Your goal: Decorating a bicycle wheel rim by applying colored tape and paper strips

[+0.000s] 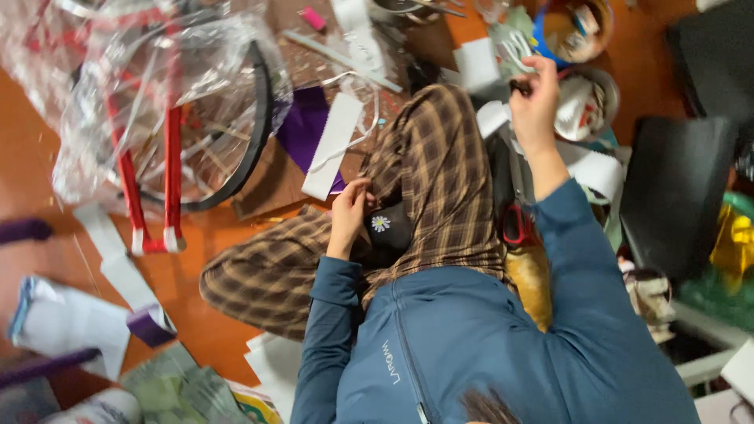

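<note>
Orange floor [47,149] spreads out under everything, and it is covered with scraps and clutter. The person sits on it with legs crossed, in brown checked trousers [440,165] and a blue jacket [471,345]. The left hand [350,210] rests on the lap, with its fingers [360,188] curled around the edge of a small black cloth piece [389,228] that has a white daisy on it. That cloth piece lies on the lap, right beside the hand. The right hand [536,98] is stretched far forward and up, away from the lap. Its fingers are pinched shut on something small and dark, and I cannot tell what it is. Just past that hand sits a bundle of white strips [514,47], and close by is a round tub [585,102] with bits inside. A second tub with a blue rim [577,27] stands behind it. Red-handled scissors [518,224] lie under the right arm, next to the leg. To the left, a clear plastic bag [157,94] covers a red frame [171,173] and a black curved hoop [255,133]. A purple sheet [302,129] and a white paper strip [334,141] lie near the knee. A black chair [675,196] stands on the right side.
</note>
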